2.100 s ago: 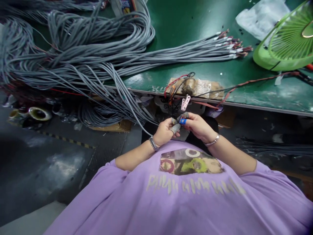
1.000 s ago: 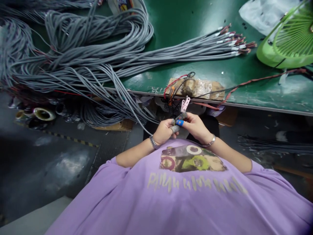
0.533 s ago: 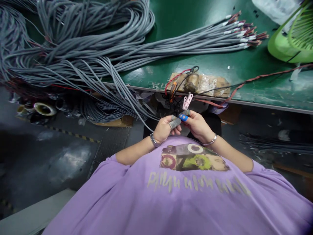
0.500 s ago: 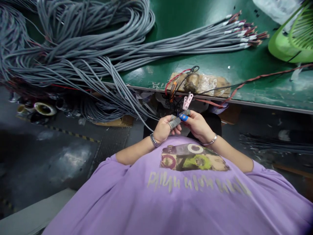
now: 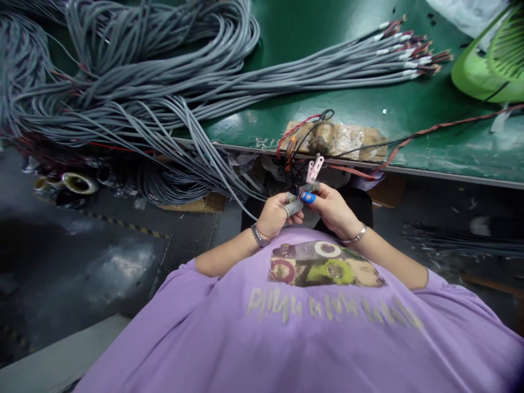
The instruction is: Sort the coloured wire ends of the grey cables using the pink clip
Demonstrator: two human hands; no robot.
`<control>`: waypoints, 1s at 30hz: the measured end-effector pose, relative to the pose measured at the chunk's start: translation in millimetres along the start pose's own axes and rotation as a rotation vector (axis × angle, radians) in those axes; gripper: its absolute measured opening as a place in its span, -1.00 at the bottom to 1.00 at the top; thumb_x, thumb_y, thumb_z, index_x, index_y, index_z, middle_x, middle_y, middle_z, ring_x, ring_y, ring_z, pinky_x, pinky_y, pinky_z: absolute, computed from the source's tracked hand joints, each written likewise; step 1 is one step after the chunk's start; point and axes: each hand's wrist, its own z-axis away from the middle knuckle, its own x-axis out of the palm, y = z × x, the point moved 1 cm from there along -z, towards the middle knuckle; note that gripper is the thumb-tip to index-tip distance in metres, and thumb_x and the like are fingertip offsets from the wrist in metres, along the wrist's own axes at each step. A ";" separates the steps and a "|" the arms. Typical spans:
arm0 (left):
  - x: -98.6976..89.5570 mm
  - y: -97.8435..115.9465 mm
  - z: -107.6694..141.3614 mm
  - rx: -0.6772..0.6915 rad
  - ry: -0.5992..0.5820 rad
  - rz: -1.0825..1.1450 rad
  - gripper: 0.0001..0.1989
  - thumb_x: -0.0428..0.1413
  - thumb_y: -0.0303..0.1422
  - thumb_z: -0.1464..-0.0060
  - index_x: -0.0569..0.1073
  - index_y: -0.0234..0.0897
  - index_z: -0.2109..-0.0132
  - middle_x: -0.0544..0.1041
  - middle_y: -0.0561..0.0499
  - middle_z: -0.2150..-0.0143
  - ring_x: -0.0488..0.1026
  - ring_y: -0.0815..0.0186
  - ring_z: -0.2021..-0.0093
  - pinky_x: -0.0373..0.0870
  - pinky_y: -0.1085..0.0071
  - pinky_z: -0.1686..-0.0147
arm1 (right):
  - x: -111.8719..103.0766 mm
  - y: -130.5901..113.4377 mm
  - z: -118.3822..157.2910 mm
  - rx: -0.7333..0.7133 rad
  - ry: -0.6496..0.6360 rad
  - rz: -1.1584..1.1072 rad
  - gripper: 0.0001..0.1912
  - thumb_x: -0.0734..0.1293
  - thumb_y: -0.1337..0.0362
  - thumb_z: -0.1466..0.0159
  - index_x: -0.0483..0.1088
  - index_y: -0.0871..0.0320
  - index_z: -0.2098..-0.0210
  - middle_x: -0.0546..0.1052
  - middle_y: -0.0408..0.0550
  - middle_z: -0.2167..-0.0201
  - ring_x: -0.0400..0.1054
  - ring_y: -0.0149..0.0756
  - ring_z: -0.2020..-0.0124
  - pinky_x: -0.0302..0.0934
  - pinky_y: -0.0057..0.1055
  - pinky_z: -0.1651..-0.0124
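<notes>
My left hand [image 5: 273,215], with grey wraps on its fingers, is closed in a pinch on the end of a grey cable [image 5: 239,203] that runs in from the bundle on the left. Close against it, my right hand [image 5: 336,210] pinches thin wires [image 5: 300,192] at the cable's end; some look orange-red. Blue tape covers the right thumb, and a grey wrap covers one finger. The fingertips hide most of the wire ends. Just beyond the right fingers stands a pale pink clip [image 5: 315,168], at the table edge.
Grey cables [image 5: 164,71] lie heaped and stretched across the green table [image 5: 295,33], their stripped ends to the right. A taped cardboard piece [image 5: 352,141] with dark and red leads sits at the front edge. A green fan [image 5: 487,71] stands at right. More coiled cable [image 5: 172,183] lies below.
Both hands stay together in nearly the same place. Orange-red wire now shows between the fingertips beside the right thumb. The view has shifted very slightly.
</notes>
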 end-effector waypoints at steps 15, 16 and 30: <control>1.8 -1.9 2.3 -0.006 -0.029 -0.023 -0.66 0.32 -0.16 0.09 0.43 -0.33 0.39 0.53 0.05 0.55 0.47 0.44 0.61 0.19 0.60 0.67 | 0.6 -1.0 3.3 -0.017 -0.038 0.037 -0.64 0.58 0.06 0.02 0.47 0.16 0.41 0.47 -0.18 0.47 0.21 -0.46 0.50 0.09 -0.45 0.43; 2.1 -2.2 2.3 -0.006 -0.027 -0.018 -0.65 0.33 -0.15 0.09 0.42 -0.33 0.39 0.53 0.05 0.55 0.47 0.44 0.61 0.20 0.60 0.67 | 0.9 -1.1 3.4 -0.023 -0.032 0.040 -0.64 0.58 0.06 0.02 0.46 0.16 0.41 0.47 -0.18 0.48 0.21 -0.46 0.50 0.09 -0.45 0.43; 2.0 -3.0 0.4 0.006 -0.017 0.065 -0.55 0.36 -0.03 0.14 0.43 -0.33 0.39 0.55 0.03 0.53 0.50 0.41 0.58 0.39 0.55 0.60 | 0.6 0.2 3.2 -0.031 0.012 -0.015 -0.59 0.61 0.04 0.07 0.46 0.16 0.44 0.46 -0.21 0.52 0.21 -0.50 0.53 0.11 -0.48 0.47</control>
